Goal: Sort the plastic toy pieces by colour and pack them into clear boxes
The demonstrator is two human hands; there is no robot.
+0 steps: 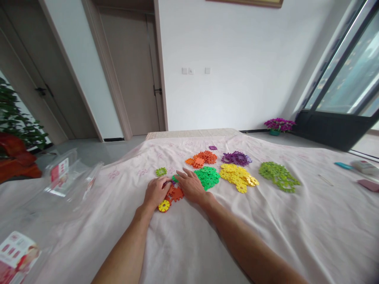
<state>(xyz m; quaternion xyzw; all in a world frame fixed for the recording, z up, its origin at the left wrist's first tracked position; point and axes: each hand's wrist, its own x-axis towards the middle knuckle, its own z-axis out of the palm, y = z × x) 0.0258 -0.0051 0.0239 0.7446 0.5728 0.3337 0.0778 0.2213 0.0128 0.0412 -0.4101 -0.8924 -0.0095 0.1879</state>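
A pale, creased cloth (183,244) covered the broad surface under both forearms. Well to the left of the left grip, clear plastic bags (19,254) with printed labels lay on it. Just on the near side of the left grip (154,192) was a yellow disc (161,208), and orange-red pieces (177,194) lay between the two hands. The left grip was bent, palm down, over a purple piece (173,182); whether it grasped anything, I cannot tell. The right grip (190,187) was released, its fingers stretched out flat beside a green pile (207,177). Right of that grip came a yellow pile (233,173) and, farther out, a lime pile (278,175). Just beyond the left grip sat a lime piece (161,171). Past the right grip's fingertips stood an orange pile (207,157), with a purple pile (237,158) to its right and a lone purple piece (212,148) farther off. Far beyond both hands were a white wall (225,102), a closed door (127,71) to the left and purple flowers (280,124) to the right.
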